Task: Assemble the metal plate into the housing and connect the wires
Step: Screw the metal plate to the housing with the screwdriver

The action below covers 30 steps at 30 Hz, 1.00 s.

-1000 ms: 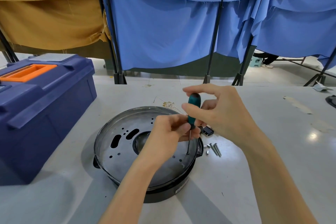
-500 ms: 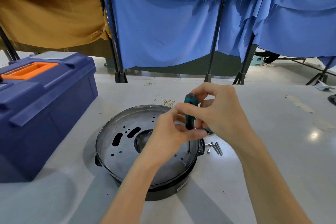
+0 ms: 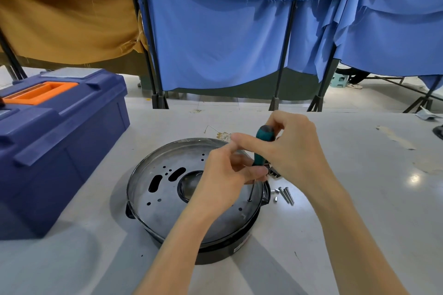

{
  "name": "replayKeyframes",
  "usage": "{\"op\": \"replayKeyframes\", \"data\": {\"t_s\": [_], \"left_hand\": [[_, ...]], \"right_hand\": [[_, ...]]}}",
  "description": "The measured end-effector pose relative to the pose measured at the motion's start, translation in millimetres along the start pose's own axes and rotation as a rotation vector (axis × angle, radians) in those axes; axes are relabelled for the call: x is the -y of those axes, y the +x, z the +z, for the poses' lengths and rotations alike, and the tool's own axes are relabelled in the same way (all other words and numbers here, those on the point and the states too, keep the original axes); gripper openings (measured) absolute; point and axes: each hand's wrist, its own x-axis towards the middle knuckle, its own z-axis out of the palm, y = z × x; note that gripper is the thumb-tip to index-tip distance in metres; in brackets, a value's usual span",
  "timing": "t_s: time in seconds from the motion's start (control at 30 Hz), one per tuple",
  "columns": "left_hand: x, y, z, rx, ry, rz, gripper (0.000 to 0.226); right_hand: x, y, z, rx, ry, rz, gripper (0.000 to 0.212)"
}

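Where blue curtains [image 3: 215, 43] hang, table [image 3: 359, 199] bears housing [image 3: 215, 254].

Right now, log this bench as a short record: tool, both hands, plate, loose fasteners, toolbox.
tool: teal-handled screwdriver, near upright, tip at a hole near the plate's right edge
right hand: grips the handle near its top
left hand: pinches the shaft just below the handle
metal plate: lies in the black housing
loose fasteners: screws on the table, right of the housing
toolbox: blue, orange handle, closed, at left
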Motion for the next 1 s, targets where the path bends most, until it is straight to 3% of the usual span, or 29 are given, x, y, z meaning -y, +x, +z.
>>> {"op": "replayKeyframes", "data": {"t_s": [0.1, 0.17, 0.27, 0.37, 0.47, 0.53, 0.63, 0.7, 0.8, 0.9, 1.0], "left_hand": [[1.8, 0.9, -3.2, 0.002, -0.021, -0.026, 0.017], [0.7, 0.0, -4.0, -0.019, 0.041, 0.006, 0.015], [-0.4, 0.2, -1.5, -0.095, 0.125, 0.026, 0.025], [-1.6, 0.3, 1.1, -0.08, -0.003, -0.01, 0.026], [-1.3, 1.2, -3.7, -0.038, -0.088, -0.008, 0.026], [-1.3, 0.8, -4.9, -0.026, -0.03, 0.009, 0.018], [1.4, 1.3, -2.3, -0.065, 0.129, 0.019, 0.018], [1.8, 2.1, -1.0, -0.085, 0.086, -0.01, 0.024], [0.8, 1.9, -4.2, -0.017, -0.117, -0.047, 0.027], [-1.8, -0.2, -3.7, 0.029, -0.049, -0.03, 0.02], [-1.8, -0.5, -0.1, -0.033, 0.084, -0.018, 0.019]], "right_hand": [[-1.1, 1.4, -6.1, 0.108, 0.165, -0.055, 0.028], [-1.3, 2.4, -3.4, 0.092, 0.238, -0.076, 0.015], [-2.1, 2.2, 2.1, -0.007, 0.12, -0.041, 0.041], [-3.1, 2.4, -4.5, 0.049, 0.023, -0.017, 0.058], [-3.3, 2.3, -11.0, 0.177, 0.16, -0.051, 0.034], [-3.7, 2.2, -7.7, 0.17, 0.228, -0.038, 0.023], [-2.3, 2.3, 1.2, 0.097, 0.136, 0.011, 0.036], [-3.1, 2.6, 0.6, 0.083, 0.046, 0.006, 0.043], [-2.2, 1.8, -7.4, 0.131, 0.069, -0.065, 0.035], [-1.5, 2.5, -5.6, 0.118, 0.175, -0.078, 0.014], [-1.5, 2.9, 0.5, 0.009, 0.087, -0.057, 0.033]]}}
